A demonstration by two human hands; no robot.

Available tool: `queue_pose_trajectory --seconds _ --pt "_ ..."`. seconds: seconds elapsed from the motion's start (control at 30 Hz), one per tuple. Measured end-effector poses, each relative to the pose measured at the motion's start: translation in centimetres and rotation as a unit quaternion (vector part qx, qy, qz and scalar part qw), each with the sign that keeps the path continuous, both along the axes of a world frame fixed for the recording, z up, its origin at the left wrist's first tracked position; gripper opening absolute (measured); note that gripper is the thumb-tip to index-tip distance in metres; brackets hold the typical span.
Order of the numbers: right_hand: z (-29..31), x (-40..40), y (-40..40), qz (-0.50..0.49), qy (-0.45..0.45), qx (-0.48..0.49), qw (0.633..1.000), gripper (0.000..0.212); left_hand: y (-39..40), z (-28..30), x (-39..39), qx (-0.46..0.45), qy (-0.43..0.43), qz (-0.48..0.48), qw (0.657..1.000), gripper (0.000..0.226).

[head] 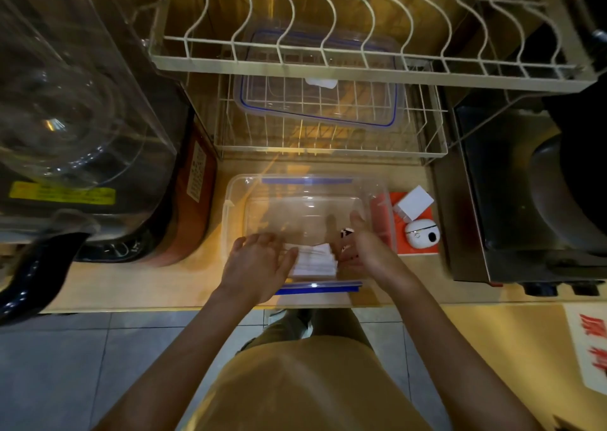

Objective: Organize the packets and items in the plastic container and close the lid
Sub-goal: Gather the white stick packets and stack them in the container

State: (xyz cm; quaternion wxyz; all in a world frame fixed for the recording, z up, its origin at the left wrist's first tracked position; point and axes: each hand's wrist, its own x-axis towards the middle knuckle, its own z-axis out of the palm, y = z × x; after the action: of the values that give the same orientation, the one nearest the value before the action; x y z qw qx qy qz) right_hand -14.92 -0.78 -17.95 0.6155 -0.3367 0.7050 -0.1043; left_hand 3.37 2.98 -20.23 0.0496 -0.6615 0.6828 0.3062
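Observation:
A clear plastic container (236,194) with blue side clips stands open on the wooden counter in front of me. Inside, at its near edge, lies a stack of white packets (317,260). My left hand (259,261) presses against the stack's left side with fingers curled on it. My right hand (364,248) cups the stack's right side, palm turned inward. The container's clear lid (318,102), edged with a blue seal, lies on the lower wire rack behind the container.
Right of the container lie an orange pack (417,243), a white box (414,202) and a white earbud case (422,233). A wire dish rack (328,66) overhangs the back. A glass-domed appliance (65,118) stands left, a dark metal appliance (532,200) right.

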Motion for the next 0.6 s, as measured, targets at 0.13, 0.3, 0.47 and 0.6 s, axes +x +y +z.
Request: queue_pose_trajectory --seconds 0.13,0.3,0.47,0.6 --pt "-0.8 0.9 -0.2 0.008 0.015 0.061 0.998 0.075 -0.1 0.4 -0.1 0.008 -0.007 -0.014 1.0 0.06" --pt "-1.0 2.2 -0.7 -0.042 -0.019 0.12 0.992 0.086 -0.1 0.7 -0.2 -0.009 -0.004 0.005 1.0 0.043" --pt "-0.8 0.9 -0.9 -0.005 -0.015 0.11 0.994 0.08 -0.1 0.0 -0.1 -0.009 -0.016 -0.001 1.0 0.046" --pt "-0.1 0.3 -0.9 0.031 0.003 0.089 0.996 0.067 -0.1 -0.5 0.0 0.005 -0.02 -0.012 1.0 0.049"
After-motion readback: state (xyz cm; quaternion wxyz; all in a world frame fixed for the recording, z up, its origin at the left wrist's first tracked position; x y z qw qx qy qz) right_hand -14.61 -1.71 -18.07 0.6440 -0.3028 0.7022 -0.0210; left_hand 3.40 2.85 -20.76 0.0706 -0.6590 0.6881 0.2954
